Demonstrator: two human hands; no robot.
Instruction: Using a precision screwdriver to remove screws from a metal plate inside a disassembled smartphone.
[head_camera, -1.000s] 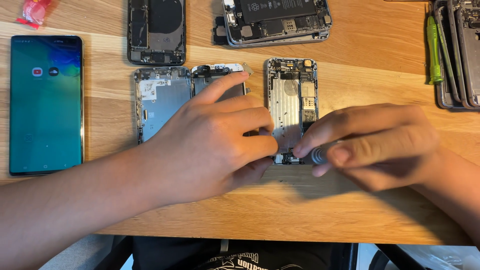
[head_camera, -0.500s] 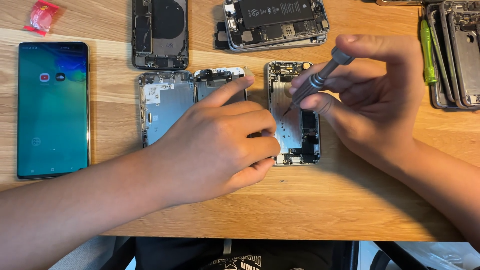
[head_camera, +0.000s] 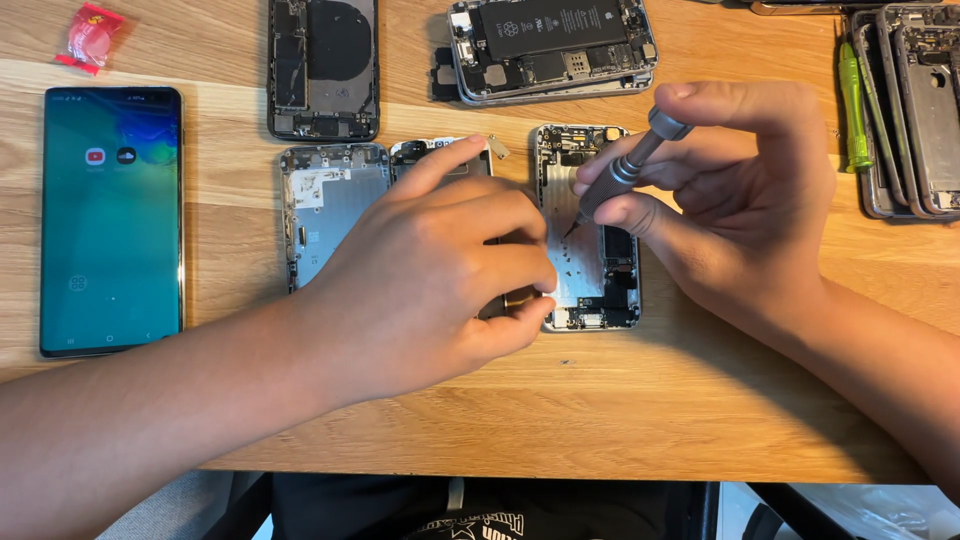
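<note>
An opened silver phone housing (head_camera: 588, 290) lies at the table's middle, its insides showing. My right hand (head_camera: 745, 205) grips a small grey screwdriver (head_camera: 625, 168), tilted, with its tip down on the housing's upper left part. My left hand (head_camera: 440, 270) lies flat beside the housing, fingertips against its left edge, and covers most of a dark phone part (head_camera: 440, 152). Another stripped silver housing (head_camera: 325, 205) lies just left of my left hand.
A whole phone (head_camera: 112, 220) with a lit teal screen lies at the left. A dark back housing (head_camera: 323, 68) and a phone body with a black battery (head_camera: 550, 45) lie at the back. Stacked housings (head_camera: 915, 110) and a green tool (head_camera: 853, 105) are at right. A red wrapper (head_camera: 88, 35) is far left.
My right hand rose from the housing's bottom end to its top and now holds the screwdriver tip lower, on the housing. My left hand stayed put.
</note>
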